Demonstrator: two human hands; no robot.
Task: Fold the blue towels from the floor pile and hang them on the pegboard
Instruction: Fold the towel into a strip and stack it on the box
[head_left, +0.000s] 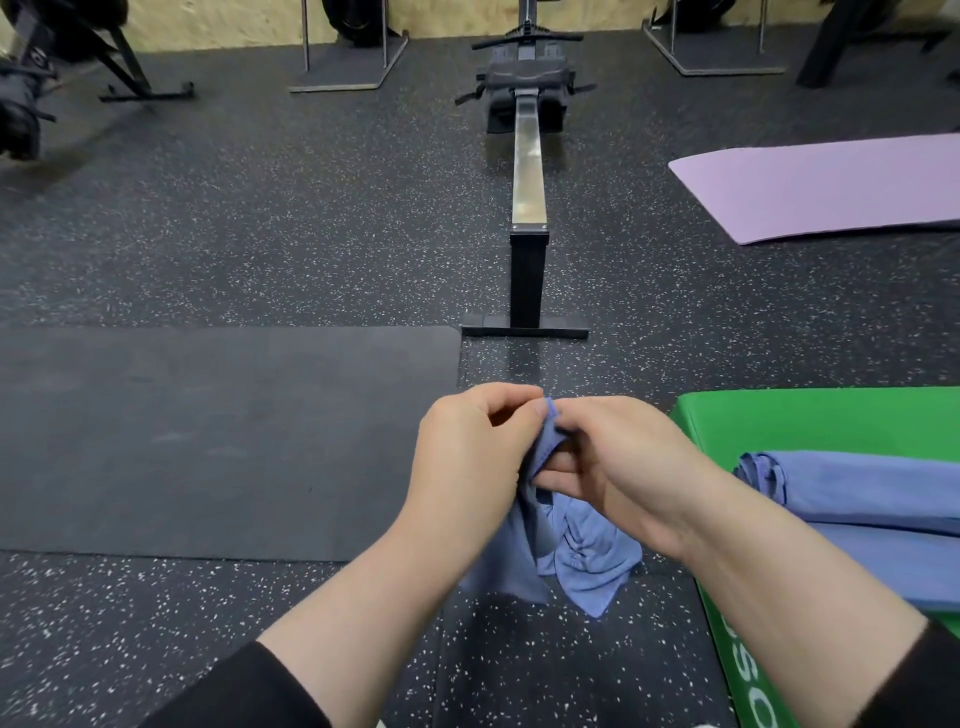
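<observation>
On a speckled gym floor (260, 218), left hand (470, 457) and right hand (618, 467) pinch a blue towel (587, 551); its lower folds bunch unreadably beneath the wrists.

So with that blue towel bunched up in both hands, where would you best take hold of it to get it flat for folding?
Probably at its top edge. Both the left hand and the right hand already pinch the blue towel close together there, while the rest hangs crumpled below. Sliding each hand outward along that hem, from above, to a corner should let the hanging cloth open out.
</observation>
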